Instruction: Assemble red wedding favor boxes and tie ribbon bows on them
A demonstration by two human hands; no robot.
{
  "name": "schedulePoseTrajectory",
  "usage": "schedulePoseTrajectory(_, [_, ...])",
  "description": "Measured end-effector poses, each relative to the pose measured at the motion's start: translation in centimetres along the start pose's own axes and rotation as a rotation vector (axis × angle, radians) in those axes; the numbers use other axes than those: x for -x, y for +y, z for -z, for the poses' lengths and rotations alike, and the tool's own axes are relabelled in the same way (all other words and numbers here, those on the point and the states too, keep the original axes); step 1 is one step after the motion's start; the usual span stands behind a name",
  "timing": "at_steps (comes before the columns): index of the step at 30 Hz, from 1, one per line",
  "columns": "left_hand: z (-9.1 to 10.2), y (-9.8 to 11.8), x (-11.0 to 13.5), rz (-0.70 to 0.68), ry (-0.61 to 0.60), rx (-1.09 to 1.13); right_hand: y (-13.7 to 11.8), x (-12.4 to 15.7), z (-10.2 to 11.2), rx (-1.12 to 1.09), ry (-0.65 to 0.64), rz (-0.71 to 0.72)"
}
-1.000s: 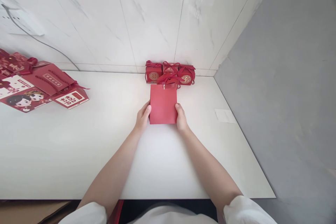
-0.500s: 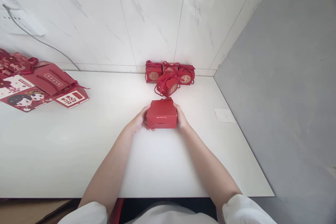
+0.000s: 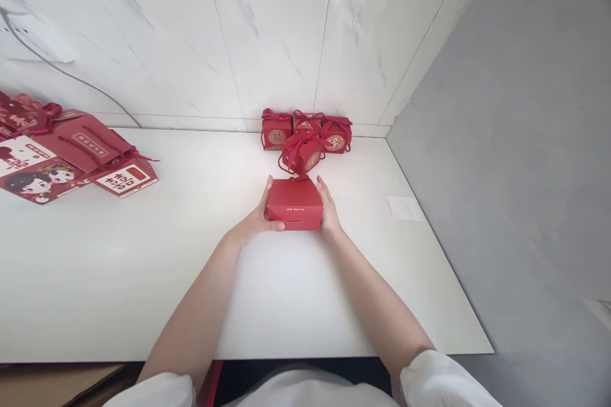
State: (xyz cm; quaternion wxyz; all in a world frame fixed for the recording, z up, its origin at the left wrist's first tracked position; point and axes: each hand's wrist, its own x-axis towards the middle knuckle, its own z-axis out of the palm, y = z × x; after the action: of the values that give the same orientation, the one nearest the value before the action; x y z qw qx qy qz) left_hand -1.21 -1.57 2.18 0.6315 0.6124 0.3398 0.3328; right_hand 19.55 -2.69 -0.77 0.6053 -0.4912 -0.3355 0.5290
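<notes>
A red gift box with small pale lettering sits between my two hands over the middle of the white table. My left hand grips its left side, the thumb lying across the near lower corner and a finger stretched up along the edge. Against the right side, my right hand presses with its fingers pointing away from me. A bit of red ribbon shows at the box's far edge. Just beyond stands a ribbon-tied red box, very close to the held one.
Behind it, several red boxes with gold emblems stand in a row against the marble-look wall. Red and white gift bags lie at the left. A white paper slip rests near the right edge of the white table.
My left thumb has come round onto the near face of the box, where fingertips showed underneath before. My right fingers are straighter. The box has barely moved.
</notes>
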Motion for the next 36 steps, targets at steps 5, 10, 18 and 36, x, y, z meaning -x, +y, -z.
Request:
schedulePoseTrajectory(5, [-1.4,0.9,0.0,-0.123,0.297,-0.147,-0.4,0.5,-0.6,0.03,-0.019,0.043])
schedulePoseTrajectory(10, [-2.2,1.1,-0.3,-0.204,0.461,0.039,-0.4,1.3,-1.1,0.159,-0.121,0.006])
schedulePoseTrajectory(18, [-2.6,1.4,-0.2,-0.223,0.484,0.05,-0.1,1.7,-1.2,0.21,-0.126,0.031])
schedulePoseTrajectory(36, [-2.5,1.0,-0.2,-0.304,0.435,-0.044,0.8,1.4,-0.9,0.134,-0.141,0.029])
